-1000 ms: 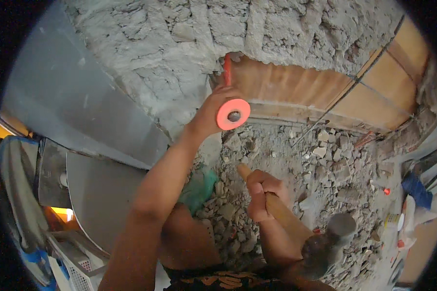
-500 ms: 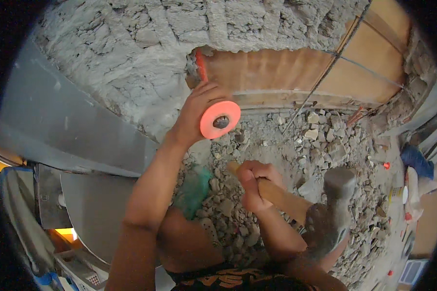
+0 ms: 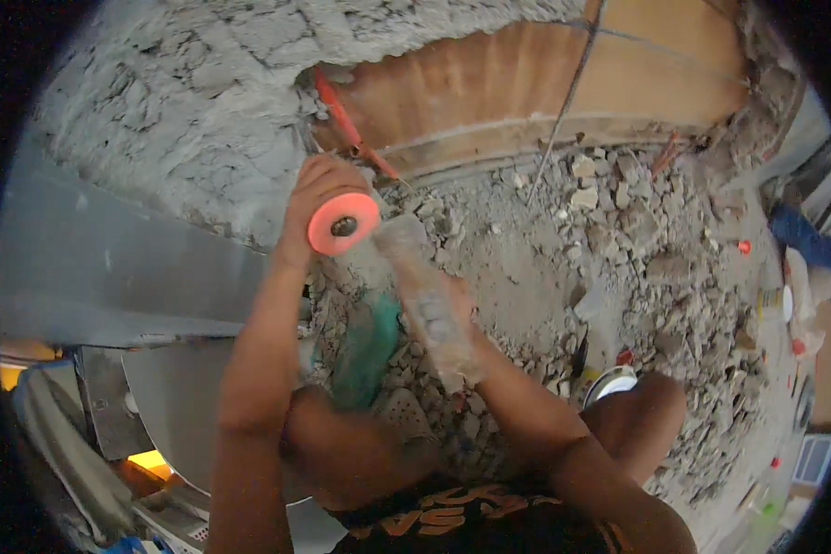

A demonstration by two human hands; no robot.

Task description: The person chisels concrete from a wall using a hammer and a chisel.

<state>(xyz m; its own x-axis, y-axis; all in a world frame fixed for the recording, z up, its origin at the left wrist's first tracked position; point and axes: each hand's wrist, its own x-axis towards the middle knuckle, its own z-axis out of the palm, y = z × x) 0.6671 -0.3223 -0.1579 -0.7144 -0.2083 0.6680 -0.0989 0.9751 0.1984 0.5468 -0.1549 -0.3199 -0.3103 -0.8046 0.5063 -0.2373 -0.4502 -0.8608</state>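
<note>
My left hand (image 3: 316,198) is wrapped round a chisel with a round orange-pink guard (image 3: 320,237); its dark steel striking end (image 3: 344,226) sticks out of the guard's middle. The chisel's tip is hidden behind the hand, against the broken grey concrete wall (image 3: 194,102). My right hand (image 3: 463,300) grips a hammer. The hammer's head (image 3: 425,300), smeared by motion, is just right of the guard, and its wooden handle is hidden. An orange-red rod (image 3: 340,111) runs along the left corner of the wall's opening, just above my left hand.
Brown board (image 3: 489,88) backs the opening, crossed by a thin dark bar (image 3: 572,92). Concrete rubble (image 3: 637,222) covers the floor. A green bag (image 3: 365,351) lies by my leg. A grey metal surface (image 3: 138,268) stands left, and a round container (image 3: 611,383) sits near my right knee.
The hammer has swung from the lower right up beside the chisel's guard. My left hand keeps its hold on the chisel. The whole view has shifted, with the wall now higher and further left.
</note>
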